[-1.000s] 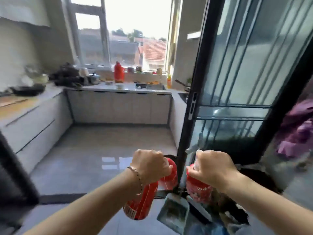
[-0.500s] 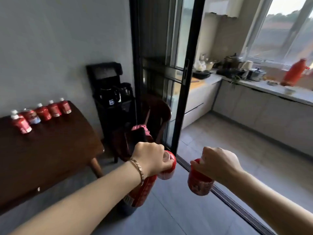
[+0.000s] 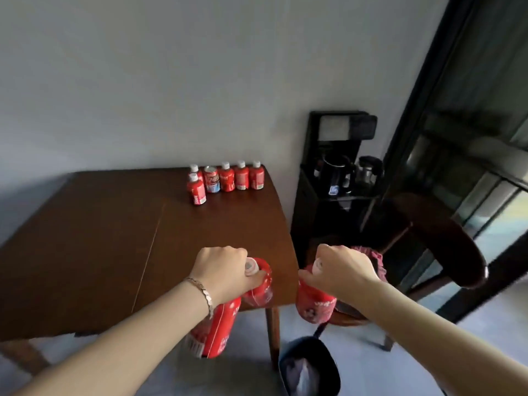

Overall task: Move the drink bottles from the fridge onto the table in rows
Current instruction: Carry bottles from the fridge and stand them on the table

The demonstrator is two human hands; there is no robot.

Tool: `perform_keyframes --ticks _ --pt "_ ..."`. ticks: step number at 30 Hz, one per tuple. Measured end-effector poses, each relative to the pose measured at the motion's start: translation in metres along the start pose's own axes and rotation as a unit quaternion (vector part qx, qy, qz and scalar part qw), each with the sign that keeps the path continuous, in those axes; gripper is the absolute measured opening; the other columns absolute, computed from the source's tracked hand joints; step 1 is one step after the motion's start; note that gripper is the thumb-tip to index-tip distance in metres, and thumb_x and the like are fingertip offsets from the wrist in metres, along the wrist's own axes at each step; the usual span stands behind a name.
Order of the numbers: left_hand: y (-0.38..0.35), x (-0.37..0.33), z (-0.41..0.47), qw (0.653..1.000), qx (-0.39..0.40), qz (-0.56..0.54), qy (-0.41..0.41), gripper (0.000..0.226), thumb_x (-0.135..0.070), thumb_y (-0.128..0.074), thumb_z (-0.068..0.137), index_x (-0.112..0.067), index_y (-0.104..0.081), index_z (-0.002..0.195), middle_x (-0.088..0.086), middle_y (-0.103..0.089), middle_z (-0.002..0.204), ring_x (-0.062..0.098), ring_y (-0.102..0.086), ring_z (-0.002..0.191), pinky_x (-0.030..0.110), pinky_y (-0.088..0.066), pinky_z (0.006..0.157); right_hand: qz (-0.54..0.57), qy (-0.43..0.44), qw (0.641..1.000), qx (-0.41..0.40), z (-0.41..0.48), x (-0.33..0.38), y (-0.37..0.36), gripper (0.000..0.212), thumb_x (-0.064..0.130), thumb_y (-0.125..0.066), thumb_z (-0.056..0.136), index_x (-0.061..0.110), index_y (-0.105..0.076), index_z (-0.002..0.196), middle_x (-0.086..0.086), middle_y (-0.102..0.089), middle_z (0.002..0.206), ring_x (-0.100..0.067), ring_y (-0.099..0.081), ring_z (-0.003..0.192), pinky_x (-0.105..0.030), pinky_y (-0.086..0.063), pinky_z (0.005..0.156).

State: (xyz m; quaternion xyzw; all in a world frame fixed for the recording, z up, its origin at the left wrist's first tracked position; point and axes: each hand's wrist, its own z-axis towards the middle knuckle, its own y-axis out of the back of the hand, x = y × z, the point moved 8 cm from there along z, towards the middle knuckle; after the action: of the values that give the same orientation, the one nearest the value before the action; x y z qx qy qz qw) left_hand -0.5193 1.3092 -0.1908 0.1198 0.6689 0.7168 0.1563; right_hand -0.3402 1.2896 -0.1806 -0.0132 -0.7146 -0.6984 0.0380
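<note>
While the left hand [image 3: 221,274] clenched two red bottles [image 3: 217,330] by their necks and the right hand [image 3: 341,270] gripped a third bottle [image 3: 314,305], both hung at the near corner of the table [image 3: 85,238]. This looked like the carrying step; next they would need standing upright beside the far row [image 3: 228,178] against the wall.

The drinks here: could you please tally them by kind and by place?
On the table, red bottles: 5
On the table, can: 1
In the left hand, red bottles: 2
In the right hand, red bottle: 1
Total: 9
</note>
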Motion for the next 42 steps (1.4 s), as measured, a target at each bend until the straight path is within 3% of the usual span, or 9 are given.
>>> perform_keyframes --ticks 6,10,19,30,33,35,38,40,42 --pt "-0.001 0.115 0.064 0.994 -0.015 0.002 0.111 0.042 -0.070 -0.035 0.078 -0.028 -0.041 0.080 -0.009 -0.057 0.075 0.011 -0.052 0.065 0.025 -0.039 0.061 0.026 0.057 0.998 0.022 0.144 0.054 -0.017 0.044 0.061 -0.050 0.083 0.020 -0.053 0.099 0.008 -0.057 0.082 -0.013 -0.059 0.074 -0.025 -0.047 0.060" --pt "-0.015 0.184 0.100 0.988 -0.014 0.008 0.155 0.043 -0.071 -0.037 0.078 -0.028 -0.039 0.085 -0.007 -0.066 0.089 0.013 -0.063 0.077 0.023 -0.042 0.062 0.066 0.039 0.995 0.058 0.227 0.085 -0.042 0.043 0.056 -0.052 0.085 0.018 -0.052 0.105 0.005 -0.058 0.085 -0.015 -0.062 0.078 -0.030 -0.054 0.065" --pt "-0.054 0.308 0.199 0.995 0.016 0.023 0.098 0.046 -0.066 -0.039 0.079 -0.023 -0.052 0.088 -0.008 -0.063 0.079 0.010 -0.061 0.070 0.022 -0.046 0.062 0.204 -0.068 0.963 0.163 0.379 0.143 -0.113 0.045 0.041 -0.061 0.085 0.013 -0.050 0.119 -0.008 -0.054 0.118 -0.018 -0.055 0.088 -0.024 -0.044 0.057" --pt "-0.116 0.373 0.284 0.998 0.052 -0.018 0.033 0.057 -0.069 -0.039 0.077 -0.023 -0.054 0.106 -0.008 -0.067 0.095 0.012 -0.064 0.081 0.022 -0.046 0.066 0.237 -0.110 0.954 0.145 0.529 0.185 -0.169 0.035 0.033 -0.061 0.086 0.006 -0.053 0.107 -0.010 -0.060 0.102 -0.023 -0.059 0.087 -0.030 -0.043 0.066" --pt "-0.132 0.374 0.292 0.997 0.057 -0.034 0.031 0.058 -0.070 -0.038 0.077 -0.023 -0.053 0.107 -0.008 -0.066 0.097 0.011 -0.064 0.083 0.021 -0.044 0.066 0.261 -0.127 0.946 0.147 0.555 0.191 -0.190 0.025 0.031 -0.062 0.085 0.008 -0.052 0.088 -0.004 -0.058 0.078 -0.018 -0.055 0.072 -0.027 -0.041 0.059" --pt "-0.140 0.372 0.295 0.997 0.060 -0.043 0.031 0.058 -0.070 -0.038 0.077 -0.023 -0.053 0.107 -0.008 -0.066 0.099 0.012 -0.064 0.084 0.021 -0.044 0.065 0.299 -0.156 0.929 0.155 0.568 0.192 -0.205 0.030 0.031 -0.059 0.085 0.013 -0.045 0.067 0.001 -0.048 0.061 -0.016 -0.048 0.059 -0.025 -0.034 0.050" --pt "-0.149 0.368 0.300 0.996 0.070 -0.044 0.028 0.057 -0.070 -0.039 0.077 -0.023 -0.052 0.108 -0.008 -0.066 0.100 0.012 -0.063 0.085 0.019 -0.041 0.064 0.354 -0.195 0.901 0.157 0.578 0.191 -0.219 0.037 0.037 -0.057 0.086 0.014 -0.045 0.060 -0.001 -0.049 0.058 -0.013 -0.046 0.054 -0.024 -0.033 0.047" --pt "-0.152 0.365 0.304 0.996 0.072 -0.049 0.030 0.057 -0.070 -0.038 0.077 -0.023 -0.052 0.108 -0.007 -0.066 0.099 0.011 -0.063 0.084 0.020 -0.043 0.065 0.370 -0.187 0.894 0.172 0.578 0.191 -0.220 0.036 0.040 -0.057 0.087 0.013 -0.053 0.063 -0.004 -0.059 0.064 -0.016 -0.056 0.059 -0.026 -0.043 0.053" --pt "-0.154 0.361 0.311 0.995 0.077 -0.051 0.032 0.057 -0.070 -0.038 0.077 -0.023 -0.053 0.107 -0.008 -0.067 0.098 0.011 -0.064 0.083 0.020 -0.043 0.065 0.390 -0.157 0.884 0.204 0.574 0.191 -0.217 0.036 0.039 -0.055 0.089 0.008 -0.061 0.073 -0.009 -0.067 0.074 -0.025 -0.066 0.074 -0.036 -0.056 0.072"
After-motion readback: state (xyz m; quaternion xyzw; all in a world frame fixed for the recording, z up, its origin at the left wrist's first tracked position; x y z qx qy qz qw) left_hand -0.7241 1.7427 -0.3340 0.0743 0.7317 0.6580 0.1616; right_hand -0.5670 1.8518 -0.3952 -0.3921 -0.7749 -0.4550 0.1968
